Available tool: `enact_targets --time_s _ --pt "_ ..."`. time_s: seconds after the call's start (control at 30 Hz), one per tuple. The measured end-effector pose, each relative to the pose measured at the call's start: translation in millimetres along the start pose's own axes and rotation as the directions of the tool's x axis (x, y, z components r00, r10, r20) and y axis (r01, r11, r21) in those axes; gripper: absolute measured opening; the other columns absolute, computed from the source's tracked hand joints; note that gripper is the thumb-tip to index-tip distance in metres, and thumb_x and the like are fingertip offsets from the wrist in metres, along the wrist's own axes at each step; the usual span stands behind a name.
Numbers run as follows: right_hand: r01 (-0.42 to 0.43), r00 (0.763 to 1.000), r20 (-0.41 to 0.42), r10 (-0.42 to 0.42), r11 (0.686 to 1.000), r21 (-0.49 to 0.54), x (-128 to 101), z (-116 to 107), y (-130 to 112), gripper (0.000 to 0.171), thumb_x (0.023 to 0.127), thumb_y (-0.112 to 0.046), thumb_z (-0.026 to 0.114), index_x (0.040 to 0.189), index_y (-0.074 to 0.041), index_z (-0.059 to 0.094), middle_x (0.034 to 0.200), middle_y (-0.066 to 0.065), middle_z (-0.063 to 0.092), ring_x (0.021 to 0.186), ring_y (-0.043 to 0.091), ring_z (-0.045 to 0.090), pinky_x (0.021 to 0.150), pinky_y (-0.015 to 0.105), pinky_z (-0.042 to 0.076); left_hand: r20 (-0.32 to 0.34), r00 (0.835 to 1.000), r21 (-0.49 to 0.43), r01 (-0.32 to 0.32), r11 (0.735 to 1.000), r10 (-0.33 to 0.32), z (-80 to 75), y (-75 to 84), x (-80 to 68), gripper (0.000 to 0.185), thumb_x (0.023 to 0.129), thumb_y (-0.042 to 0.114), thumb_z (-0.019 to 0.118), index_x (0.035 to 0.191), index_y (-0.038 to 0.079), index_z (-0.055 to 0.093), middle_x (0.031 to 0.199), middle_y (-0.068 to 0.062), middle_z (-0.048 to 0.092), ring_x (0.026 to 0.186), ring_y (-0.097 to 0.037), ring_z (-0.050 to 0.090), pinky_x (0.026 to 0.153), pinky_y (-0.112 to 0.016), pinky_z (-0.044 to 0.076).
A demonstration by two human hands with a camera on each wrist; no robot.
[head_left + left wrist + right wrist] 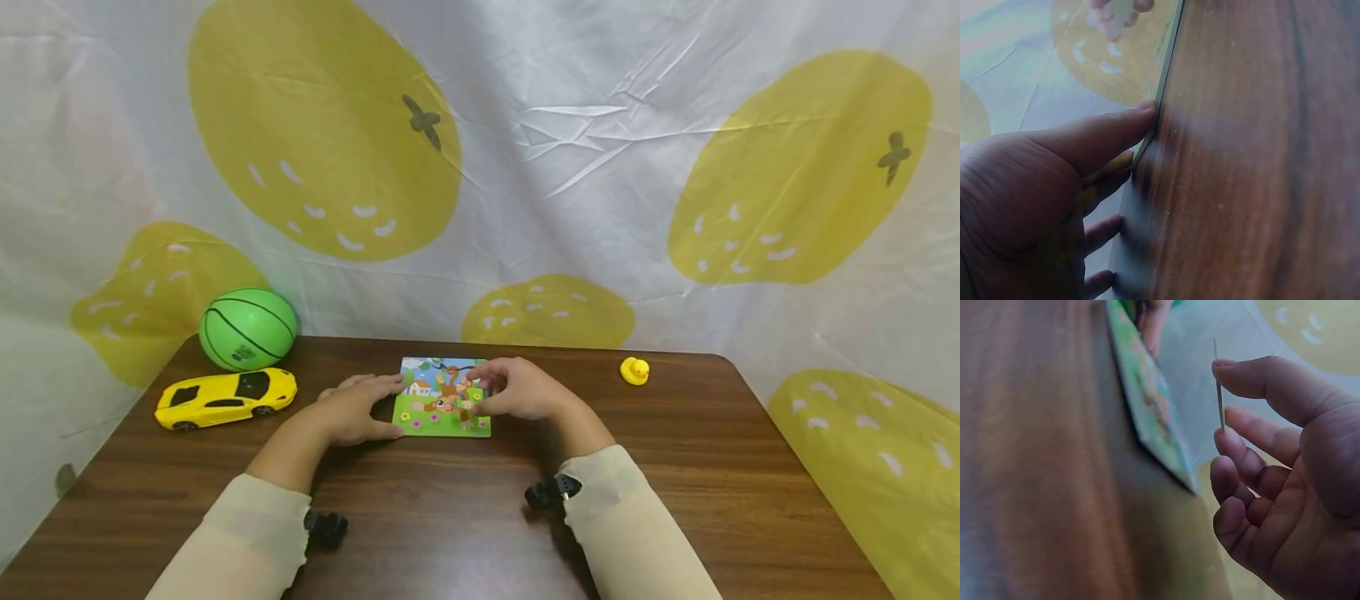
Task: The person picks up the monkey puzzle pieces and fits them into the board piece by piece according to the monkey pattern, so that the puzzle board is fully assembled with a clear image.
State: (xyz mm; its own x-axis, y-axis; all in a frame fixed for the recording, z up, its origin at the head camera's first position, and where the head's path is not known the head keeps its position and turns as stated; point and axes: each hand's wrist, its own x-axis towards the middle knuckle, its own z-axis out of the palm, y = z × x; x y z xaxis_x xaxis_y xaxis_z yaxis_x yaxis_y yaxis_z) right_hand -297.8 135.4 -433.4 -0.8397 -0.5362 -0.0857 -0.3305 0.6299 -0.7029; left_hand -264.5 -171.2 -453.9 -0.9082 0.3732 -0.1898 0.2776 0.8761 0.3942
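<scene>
Head view, far left: a green ball [248, 328] sits at the back left corner of the brown table [675, 467].
Toy car: a yellow car [225, 397] is just in front of the ball, near the left edge.
Left hand: the left hand [358, 410] lies flat beside the puzzle board [442, 398]. Its fingers are straight. The thumb [1110, 134] pushes on the board's left edge and grips nothing.
Puzzle board: it lies flat in the middle of the table, between the two hands. It shows a monkey, a house and flowers.
Right hand: the right hand [517, 389] is over the right side of the board. Its thumb and first finger pinch a thin puzzle piece [1219, 387]. The other fingers are curled.
Far right: a little yellow duck [634, 370] sits well apart from the hands.
Behind: a white sheet with big yellow fruits [322, 125] hangs behind the table.
</scene>
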Motion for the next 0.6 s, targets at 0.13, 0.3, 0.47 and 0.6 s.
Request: enact_targets --time_s 0.13,0.3,0.47,0.6 --pt "-0.028 0.999 0.025 0.028 0.999 0.020 1.8 7.3 5.9 0.054 0.076 -0.034 0.085 0.125 -0.021 0.067 0.105 0.003 0.064 0.088 0.015 0.058 0.075 0.031 0.049 0.003 1.000 -0.001 0.000 1.000 0.000 -0.4 0.1 -0.7 0.078 0.083 0.055 0.072 0.150 0.029 0.043 0.163 0.009 0.030 0.151 -0.036 0.022 0.106 -0.075 0.023" --pt "-0.057 0.998 0.033 0.057 0.998 0.022 3.4 12.4 10.1 0.053 0.073 -0.036 0.087 0.120 -0.021 0.069 0.103 0.001 0.064 0.089 0.015 0.057 0.077 0.031 0.048 0.002 1.000 -0.001 0.003 1.000 -0.003 -0.6 0.6 -0.6 0.077 0.083 0.056 0.073 0.150 0.029 0.044 0.162 0.009 0.030 0.151 -0.037 0.022 0.106 -0.075 0.023" --pt "-0.087 0.996 0.025 0.087 0.996 -0.014 3.8 14.6 12.8 0.052 0.071 -0.036 0.089 0.118 -0.024 0.070 0.103 -0.003 0.063 0.093 0.014 0.057 0.080 0.030 0.049 0.002 1.000 -0.004 0.004 1.000 -0.004 -1.1 2.0 -0.6 0.077 0.083 0.056 0.073 0.149 0.029 0.044 0.162 0.009 0.031 0.150 -0.037 0.023 0.106 -0.076 0.022" --pt "-0.077 0.997 0.020 0.077 0.996 -0.034 4.8 15.9 13.9 0.045 0.071 -0.033 0.089 0.112 -0.025 0.072 0.100 -0.002 0.063 0.091 0.014 0.057 0.078 0.030 0.049 0.003 1.000 -0.008 0.008 1.000 -0.008 -1.5 2.2 -0.9 0.077 0.083 0.055 0.073 0.150 0.029 0.044 0.162 0.009 0.030 0.151 -0.036 0.022 0.107 -0.075 0.022"
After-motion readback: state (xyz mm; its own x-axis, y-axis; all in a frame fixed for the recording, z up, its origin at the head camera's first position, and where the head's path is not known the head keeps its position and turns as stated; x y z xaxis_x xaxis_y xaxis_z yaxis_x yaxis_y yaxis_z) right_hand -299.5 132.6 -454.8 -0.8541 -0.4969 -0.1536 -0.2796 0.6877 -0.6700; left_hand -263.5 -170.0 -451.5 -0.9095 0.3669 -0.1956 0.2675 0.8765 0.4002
